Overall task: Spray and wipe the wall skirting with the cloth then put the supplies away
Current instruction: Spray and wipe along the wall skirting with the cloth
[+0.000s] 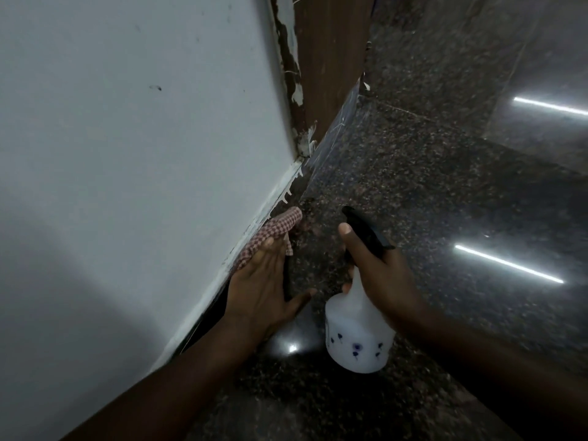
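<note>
A red-and-white checked cloth (pixel 276 231) lies pressed flat against the dark granite skirting (pixel 315 173) at the foot of the white wall (pixel 127 154). My left hand (pixel 264 281) covers the cloth's near end, fingers spread and palm against the skirting. My right hand (pixel 378 268) grips the neck of a white spray bottle (pixel 356 335) with small blue flowers and a black trigger head (pixel 362 230). The bottle hangs just above the floor, nozzle aimed towards the skirting beyond the cloth.
Polished dark speckled granite floor (pixel 429 192) stretches to the right and reflects strip lights. A brown wooden door frame (pixel 327 58) with chipped white paint stands where the wall ends. White paint drips mark the skirting's top edge.
</note>
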